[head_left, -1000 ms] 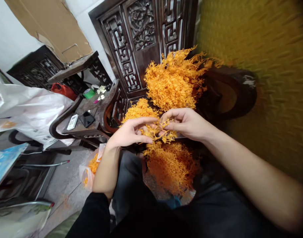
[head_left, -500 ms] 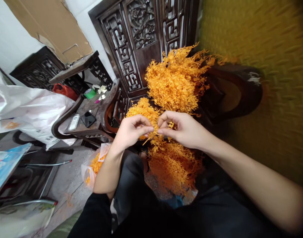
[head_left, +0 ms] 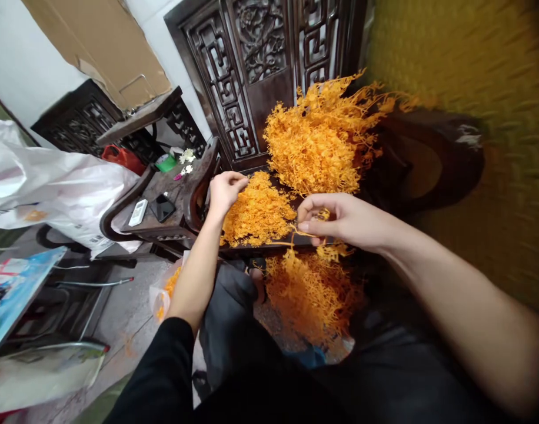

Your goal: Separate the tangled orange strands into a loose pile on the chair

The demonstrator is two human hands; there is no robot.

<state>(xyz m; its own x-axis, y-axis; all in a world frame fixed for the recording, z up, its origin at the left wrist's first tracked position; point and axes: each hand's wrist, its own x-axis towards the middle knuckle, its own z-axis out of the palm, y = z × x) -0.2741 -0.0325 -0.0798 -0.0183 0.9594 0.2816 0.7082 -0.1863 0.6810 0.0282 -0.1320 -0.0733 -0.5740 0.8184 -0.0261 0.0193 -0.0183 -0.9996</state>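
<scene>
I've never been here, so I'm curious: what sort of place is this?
Likely a living room doubling as workspace: a carved wooden seat piled with orange sprigs, and a phone on the side table.

Bright yellow-orange throughout the tall bunch [head_left: 313, 141] above centre, the heap [head_left: 258, 215] at mid-frame and the sprig [head_left: 333, 252] right of centre; the clump [head_left: 311, 294] below it grades to deeper, reddish orange. Chair back [head_left: 269, 88], top centre: glossy dark brown, angular fretwork beside a twining-branch motif; surface [head_left: 508, 176] at right: olive-yellow with a repeating raised-dash pattern. Left side: tan cardboard [head_left: 97, 47], white sack [head_left: 62, 194], red bag [head_left: 123, 159], green roll [head_left: 166, 163], black phone [head_left: 163, 208], blue sheet [head_left: 26, 288] marked red and white; lower left, black sleeve [head_left: 159, 365].
</scene>
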